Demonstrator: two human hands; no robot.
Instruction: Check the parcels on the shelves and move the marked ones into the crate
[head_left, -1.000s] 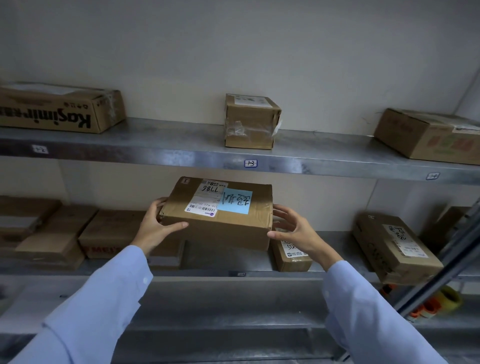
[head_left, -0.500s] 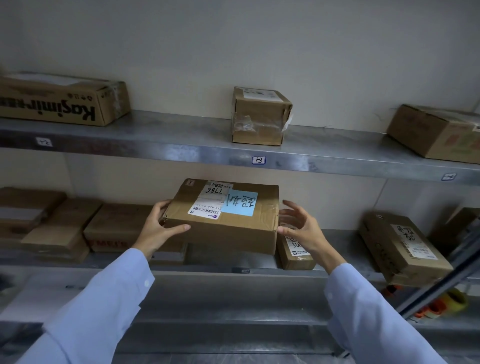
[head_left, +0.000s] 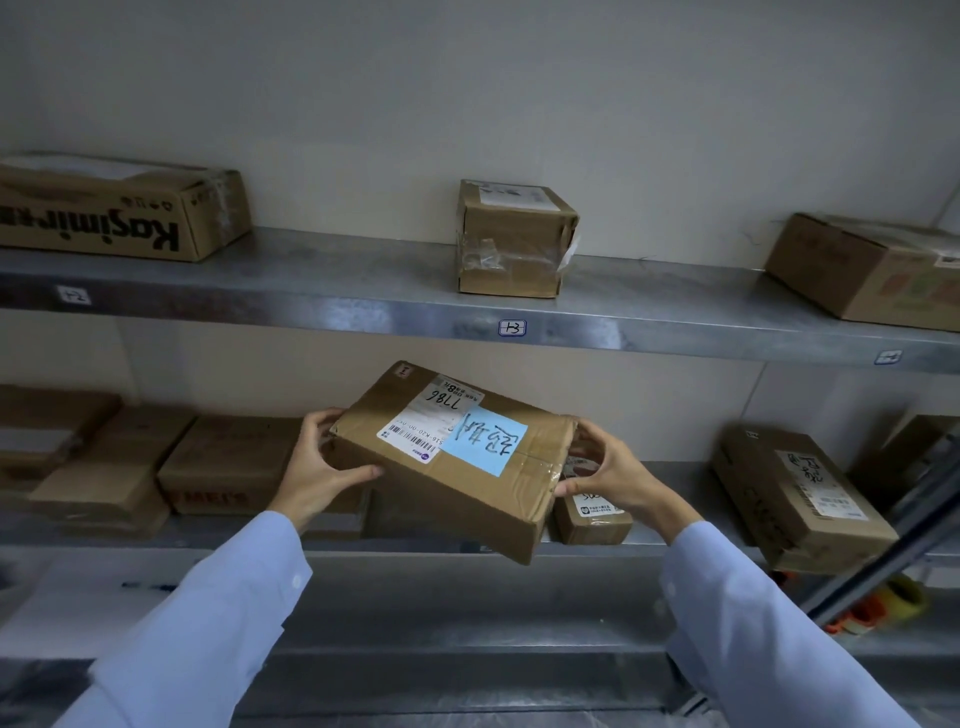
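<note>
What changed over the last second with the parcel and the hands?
The parcel turned clockwise, its right end dipping lower. The right hand, fingers spread beside it before, now grips that end. The left hand kept its grip; the shelf parcels stayed put.

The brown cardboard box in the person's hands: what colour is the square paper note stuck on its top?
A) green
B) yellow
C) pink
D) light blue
D: the brown cardboard box, held between the left hand and the right hand, carries a light blue square paper note with dark handwriting, right beside its white shipping label.
</note>
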